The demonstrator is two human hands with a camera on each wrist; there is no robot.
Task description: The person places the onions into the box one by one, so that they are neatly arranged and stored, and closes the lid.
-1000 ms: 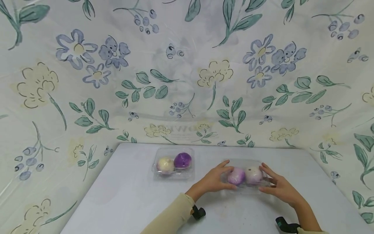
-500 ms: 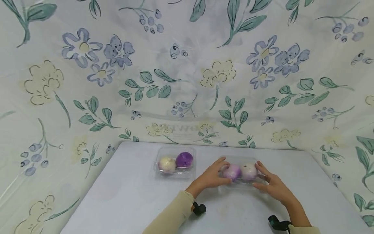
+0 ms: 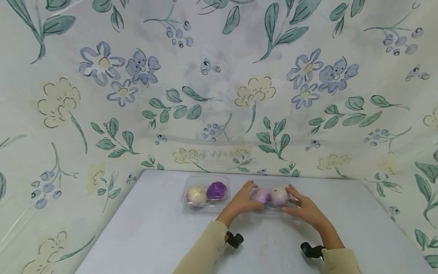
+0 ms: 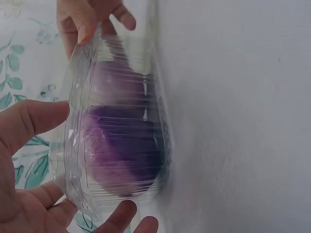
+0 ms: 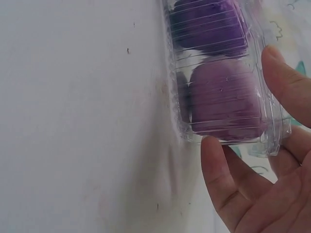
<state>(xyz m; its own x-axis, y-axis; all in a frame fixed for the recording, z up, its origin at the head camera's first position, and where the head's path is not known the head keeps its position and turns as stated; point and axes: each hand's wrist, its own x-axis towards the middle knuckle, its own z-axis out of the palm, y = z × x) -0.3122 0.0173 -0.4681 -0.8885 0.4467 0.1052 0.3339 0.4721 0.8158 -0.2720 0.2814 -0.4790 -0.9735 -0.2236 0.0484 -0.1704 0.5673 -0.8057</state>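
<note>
A clear plastic clamshell box (image 3: 272, 214) with two round, pale purple-and-white items in it is between my hands at the right of the table. My left hand (image 3: 243, 199) holds its left end, thumb at the near side and fingers toward the back. At the other end my right hand (image 3: 305, 209) holds it the same way. In the left wrist view, the ribbed wall of the box shows a round item (image 4: 126, 150), deep purple on one side and pale on the other. The thumb (image 5: 289, 85) in the right wrist view lies by the rim, fingertips under the end wall.
A second clear clamshell box (image 3: 193, 209) stands to the left on the white table (image 3: 147, 228), holding a cream-coloured round item (image 3: 196, 196) and a deep purple one (image 3: 217, 190). A flower-printed curtain (image 3: 219, 83) hangs behind the table's back edge.
Both hands have carried the held box leftward across the table, closer to the second box, which stays where it was. The head view has shifted slightly.
</note>
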